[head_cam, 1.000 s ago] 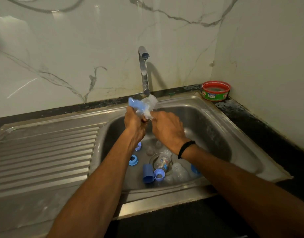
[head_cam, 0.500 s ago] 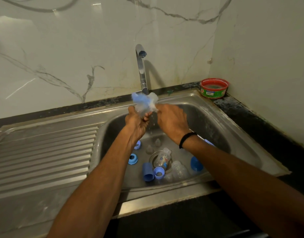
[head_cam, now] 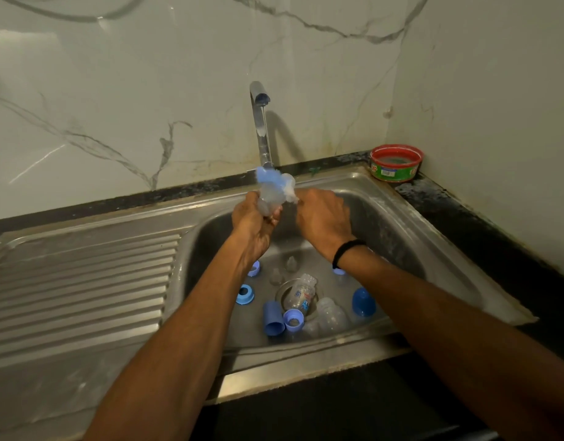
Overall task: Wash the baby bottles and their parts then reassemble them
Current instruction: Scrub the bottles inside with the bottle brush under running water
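The left hand (head_cam: 253, 227) has its fingers curled round a clear bottle (head_cam: 271, 198), which is blurred, with its top at 12 o'clock under the faucet (head_cam: 261, 128). The right hand (head_cam: 323, 219) is at the bottle's 3 o'clock and meets its upper end. It is seen from behind, so I cannot tell its grip. In the sink (head_cam: 401, 211) below, a second bottle (head_cam: 301, 292) lies on the drain, with a blue cap (head_cam: 363, 301) at its 3 o'clock and a blue ring (head_cam: 245, 294) at its 9.

The bottle (head_cam: 271, 198) in the left hand (head_cam: 253, 224) is smeared by motion blur, its blue top shapeless. On the right hand (head_cam: 322, 218), the fingers hide behind its back. Both forearms (head_cam: 166, 361) run off at six o'clock. The label of the tub (head_cam: 395, 163) at two o'clock is unreadable.
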Available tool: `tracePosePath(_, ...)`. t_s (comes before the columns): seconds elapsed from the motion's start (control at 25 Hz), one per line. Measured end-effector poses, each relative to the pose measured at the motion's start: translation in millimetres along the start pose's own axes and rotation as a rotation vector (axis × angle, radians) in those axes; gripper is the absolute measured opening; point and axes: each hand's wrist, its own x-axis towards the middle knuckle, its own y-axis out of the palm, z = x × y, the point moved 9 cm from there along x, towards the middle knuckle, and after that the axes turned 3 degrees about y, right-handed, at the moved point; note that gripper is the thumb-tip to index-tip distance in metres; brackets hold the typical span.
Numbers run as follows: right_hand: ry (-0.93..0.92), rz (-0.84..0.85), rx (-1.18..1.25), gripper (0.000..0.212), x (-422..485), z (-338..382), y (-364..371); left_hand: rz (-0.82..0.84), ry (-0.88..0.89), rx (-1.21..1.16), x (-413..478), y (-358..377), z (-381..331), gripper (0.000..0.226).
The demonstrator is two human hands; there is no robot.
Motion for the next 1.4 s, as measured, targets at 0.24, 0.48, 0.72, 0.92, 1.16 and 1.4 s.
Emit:
tracePosePath(0.24,0.025,-0.015,0.007,0.019,1.2,-6.0,-3.0,-0.038,0.123,0.117,0.0,-8.2,-9.5,0.037)
tracePosePath(0.48,0.059,-0.035,0.047,0.019,3.3,-12.2,-2.1,-0.055,0.283,0.267,-3.2,-7.9,-22.0,0.046)
tracePosePath(0.72,0.047,-0.030,0.055,0.019,-0.3,-6.3,0.9,-0.042,0.479,0.445,-14.4,-4.7,-37.0,0.050)
tracePosePath(0.92,0.033,-0.098,-0.034,0.023,1.0,-7.5,-13.5,-0.007,0.502,0.452,-15.7,-1.6,-35.6,0.048)
tracePosePath(1.16,-0.022,-0.176,-0.122,0.039,6.7,-4.9,-24.4,-0.033,0.334,0.259,-1.9,-8.6,-22.5,0.028)
tracePosePath(1.4,-0.076,-0.127,-0.126,0.035,11.9,-6.3,-18.4,-0.086,0.206,0.226,8.3,-21.1,-11.4,0.056)
